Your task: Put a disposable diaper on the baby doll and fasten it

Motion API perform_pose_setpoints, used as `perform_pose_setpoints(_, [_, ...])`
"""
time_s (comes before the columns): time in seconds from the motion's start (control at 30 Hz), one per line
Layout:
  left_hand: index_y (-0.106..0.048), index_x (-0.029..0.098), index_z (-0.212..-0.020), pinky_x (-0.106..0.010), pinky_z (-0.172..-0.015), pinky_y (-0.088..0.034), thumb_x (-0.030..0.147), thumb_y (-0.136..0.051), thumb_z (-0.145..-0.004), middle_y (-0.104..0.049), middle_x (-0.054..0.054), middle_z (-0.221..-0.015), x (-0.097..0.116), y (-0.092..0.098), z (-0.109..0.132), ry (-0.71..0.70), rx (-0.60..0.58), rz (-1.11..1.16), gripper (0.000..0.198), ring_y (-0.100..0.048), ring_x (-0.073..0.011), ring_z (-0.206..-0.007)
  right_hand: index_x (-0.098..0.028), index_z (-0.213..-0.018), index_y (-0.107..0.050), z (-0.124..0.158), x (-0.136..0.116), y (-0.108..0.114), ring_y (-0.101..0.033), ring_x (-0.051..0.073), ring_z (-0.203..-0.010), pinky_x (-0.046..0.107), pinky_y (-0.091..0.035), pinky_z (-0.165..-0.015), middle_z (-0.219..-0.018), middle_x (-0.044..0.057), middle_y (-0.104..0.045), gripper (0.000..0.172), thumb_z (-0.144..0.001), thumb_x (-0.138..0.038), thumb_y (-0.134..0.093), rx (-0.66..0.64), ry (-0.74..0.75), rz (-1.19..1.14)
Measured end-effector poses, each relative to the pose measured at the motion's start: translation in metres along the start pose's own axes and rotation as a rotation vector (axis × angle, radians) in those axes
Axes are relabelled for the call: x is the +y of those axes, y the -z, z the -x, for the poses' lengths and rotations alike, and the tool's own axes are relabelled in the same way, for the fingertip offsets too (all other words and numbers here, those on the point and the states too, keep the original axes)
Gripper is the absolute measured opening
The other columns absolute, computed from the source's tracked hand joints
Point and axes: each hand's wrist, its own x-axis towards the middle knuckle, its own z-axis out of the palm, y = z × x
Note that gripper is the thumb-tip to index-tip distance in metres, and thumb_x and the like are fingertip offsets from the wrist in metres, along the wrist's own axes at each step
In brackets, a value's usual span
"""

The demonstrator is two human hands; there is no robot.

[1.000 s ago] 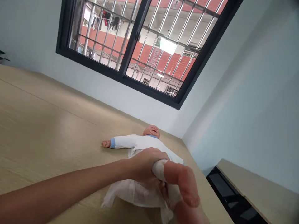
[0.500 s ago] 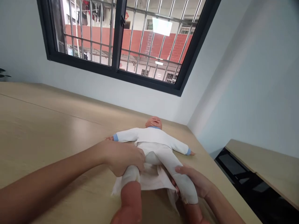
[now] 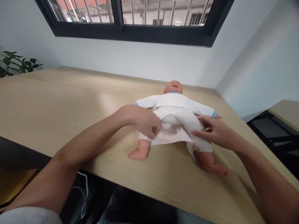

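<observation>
A wooden table [image 3: 58, 102] carries a baby doll [image 3: 174, 105].

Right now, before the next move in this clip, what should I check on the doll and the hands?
1. Doll lying face up on the table: ok.
2. Doll's feet resting on the table, back from its near edge: ok.
3. Diaper lying under the hips and between the legs: ok.
4. Left hand has a firm grip on the diaper's edge: cannot tell.
5. Right hand touching the diaper rather than only the leg: cannot tell.
6. Diaper fastened at the waist: cannot tell.
</observation>
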Motion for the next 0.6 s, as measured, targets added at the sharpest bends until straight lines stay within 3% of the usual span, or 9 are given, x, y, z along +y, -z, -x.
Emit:
perform_pose_setpoints(0.07, [-0.072, 0.028, -0.090, -0.022, -0.055, -0.031, 0.024, -0.060, -0.078, -0.068, 0.005, -0.080, 0.003, 0.000, -0.002, -0.026, -0.113, -0.082, 0.017, -0.053, -0.0137, -0.063, -0.020, -0.116, -0.064, 0.005, -0.013, -0.005, -0.064, 0.021, -0.082, 0.033, -0.053, -0.067, -0.105, 0.010, -0.067, 0.049, -0.079, -0.051, -0.074, 0.182, 0.115, 0.080])
perform_pose_setpoints(0.1, [-0.071, 0.028, -0.093, -0.023, -0.055, -0.030, 0.022, -0.055, -0.080, -0.067, 0.005, -0.080, 0.004, -0.001, -0.005, -0.028, -0.105, -0.123, 0.021, -0.051, -0.0134, -0.062, -0.021, -0.115, -0.064, 0.008, -0.023, -0.008, -0.063, 0.022, -0.090, 0.035, -0.054, -0.075, -0.110, 0.009, -0.065, 0.044, -0.082, -0.049, -0.072, 0.241, 0.218, 0.103])
perform_pose_setpoints(0.17, [-0.069, 0.027, -0.094, -0.024, -0.056, -0.031, 0.019, -0.053, -0.080, -0.062, 0.004, -0.076, 0.007, -0.005, -0.012, -0.011, 0.002, -0.175, 0.022, -0.048, -0.0131, -0.058, -0.022, -0.116, -0.063, 0.016, -0.047, -0.017, -0.058, 0.023, -0.110, 0.039, -0.048, -0.095, -0.120, 0.007, -0.061, 0.035, -0.089, -0.044, -0.067, 0.232, 0.450, 0.175])
perform_pose_setpoints(0.23, [-0.067, 0.025, -0.094, -0.027, -0.060, -0.035, 0.016, -0.052, -0.080, -0.060, 0.001, -0.080, 0.009, -0.014, -0.024, -0.013, 0.102, -0.210, 0.022, -0.049, -0.0150, -0.061, -0.021, -0.120, -0.061, 0.023, -0.067, -0.030, -0.055, 0.024, -0.114, 0.039, -0.048, -0.094, -0.127, 0.007, -0.058, 0.038, -0.089, -0.042, -0.067, 0.135, 0.543, 0.301])
perform_pose_setpoints(0.33, [-0.067, 0.019, -0.092, -0.033, -0.071, -0.041, 0.008, -0.047, -0.083, -0.057, -0.011, -0.107, 0.010, -0.034, -0.042, -0.031, 0.348, -0.372, 0.023, -0.055, -0.0251, -0.088, -0.017, -0.105, -0.063, 0.027, -0.082, -0.049, -0.057, 0.026, -0.104, 0.040, -0.048, -0.084, -0.118, 0.008, -0.061, 0.019, -0.088, -0.027, -0.064, 0.052, 0.445, 0.515])
perform_pose_setpoints(0.37, [-0.067, 0.018, -0.093, -0.036, -0.076, -0.043, 0.008, -0.046, -0.086, -0.051, -0.015, -0.124, 0.010, -0.041, -0.047, -0.045, 0.427, -0.429, 0.024, -0.053, -0.0294, -0.101, -0.017, -0.095, -0.064, 0.027, -0.082, -0.053, -0.057, 0.026, -0.099, 0.040, -0.047, -0.082, -0.109, 0.007, -0.063, 0.009, -0.086, -0.017, -0.062, 0.029, 0.397, 0.562])
perform_pose_setpoints(0.4, [-0.068, 0.018, -0.095, -0.041, -0.081, -0.044, 0.009, -0.046, -0.089, -0.041, -0.016, -0.138, 0.009, -0.048, -0.051, -0.061, 0.482, -0.474, 0.025, -0.049, -0.0332, -0.112, -0.018, -0.086, -0.063, 0.026, -0.081, -0.055, -0.057, 0.025, -0.093, 0.039, -0.045, -0.079, -0.100, 0.006, -0.064, 0.011, -0.082, -0.009, -0.059, 0.002, 0.356, 0.587])
perform_pose_setpoints(0.5, [-0.070, 0.022, -0.100, -0.053, -0.094, -0.042, 0.014, -0.051, -0.091, -0.014, -0.011, -0.158, 0.004, -0.062, -0.058, -0.089, 0.457, -0.504, 0.023, -0.032, -0.0413, -0.132, -0.018, -0.069, -0.058, 0.023, -0.073, -0.051, -0.054, 0.022, -0.081, 0.035, -0.041, -0.072, -0.082, 0.003, -0.062, 0.025, -0.068, 0.006, -0.050, -0.084, 0.311, 0.573])
perform_pose_setpoints(0.6, [-0.069, 0.025, -0.109, -0.057, -0.092, -0.044, 0.013, -0.055, -0.088, -0.010, -0.009, -0.161, 0.002, -0.066, -0.059, -0.027, 0.410, -0.522, 0.028, -0.023, -0.0467, -0.138, -0.020, -0.066, -0.056, 0.024, -0.064, -0.037, -0.050, 0.020, -0.077, 0.035, -0.037, -0.074, -0.076, 0.001, -0.061, 0.031, -0.061, 0.009, -0.046, -0.153, 0.359, 0.483])
